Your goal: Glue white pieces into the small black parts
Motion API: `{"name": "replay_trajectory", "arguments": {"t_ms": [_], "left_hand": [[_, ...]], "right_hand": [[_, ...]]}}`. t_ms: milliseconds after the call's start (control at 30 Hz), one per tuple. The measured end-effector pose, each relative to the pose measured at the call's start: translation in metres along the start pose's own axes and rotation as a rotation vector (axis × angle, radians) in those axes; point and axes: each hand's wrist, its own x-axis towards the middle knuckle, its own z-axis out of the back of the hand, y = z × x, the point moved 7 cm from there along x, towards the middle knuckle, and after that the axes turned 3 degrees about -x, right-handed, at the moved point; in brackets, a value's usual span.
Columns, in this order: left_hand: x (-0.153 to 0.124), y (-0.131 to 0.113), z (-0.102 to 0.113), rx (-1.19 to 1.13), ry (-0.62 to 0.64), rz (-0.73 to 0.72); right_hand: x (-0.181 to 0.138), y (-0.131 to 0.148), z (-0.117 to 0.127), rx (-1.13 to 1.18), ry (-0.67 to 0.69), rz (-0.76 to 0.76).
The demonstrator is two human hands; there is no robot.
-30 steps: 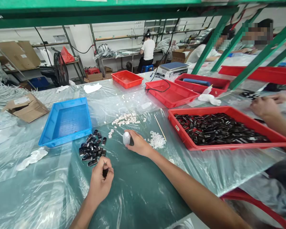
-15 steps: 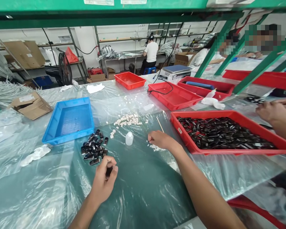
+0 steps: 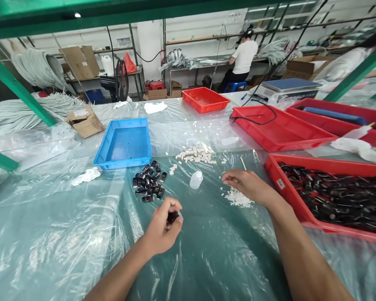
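Note:
My left hand [image 3: 165,225] is closed around a small glossy black casing [image 3: 172,216], mostly covered by the fingers. Just beyond it lies a loose heap of similar black casings [image 3: 148,182]. My right hand [image 3: 249,184] is above the far side of a pile of tiny white pieces [image 3: 238,198], thumb and fingertips pinched together. Whatever is between those fingertips is too small to make out. Between the two hands, a little farther off, stands a small translucent white bottle [image 3: 196,179]. Larger flat white pieces [image 3: 197,154] are scattered behind it.
A blue tray [image 3: 149,144] lies at the left, near a crumpled white cloth [image 3: 86,176]. On the right, a red tray [image 3: 274,184] holds many black casings. Other red trays [image 3: 206,100] stand farther back. A thin stick [image 3: 243,163] lies behind my right hand. Plastic sheeting covers the table.
The view has turned left, so everything appears farther right. My right hand has shifted off the tiny white pieces, exposing more of the pile. My left hand still holds the black casing.

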Motion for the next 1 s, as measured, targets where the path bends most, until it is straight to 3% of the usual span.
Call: {"name": "replay_trajectory", "arguments": {"t_ms": [167,267,367,533,833,1000], "left_hand": [[0.000,-0.002,0.000,-0.060,0.019,-0.006],[0.000,-0.004,0.003,-0.058,-0.017,0.006],[-0.001,-0.009,0.005,-0.010,-0.046,-0.001],[-0.002,-0.010,0.006,0.007,-0.045,-0.033],[0.000,-0.006,0.004,-0.044,-0.032,-0.130],[-0.001,-0.010,0.003,-0.047,-0.005,-0.072]], "right_hand": [[-0.017,0.069,-0.004,0.488,0.101,0.120],[-0.029,0.119,-0.028,0.716,0.224,0.153],[-0.036,0.148,-0.054,0.802,0.324,0.150],[-0.035,0.155,-0.070,0.809,0.358,0.161],[-0.040,0.155,-0.083,0.930,0.536,0.097],[-0.042,0.153,-0.089,0.970,0.604,0.074]]}}
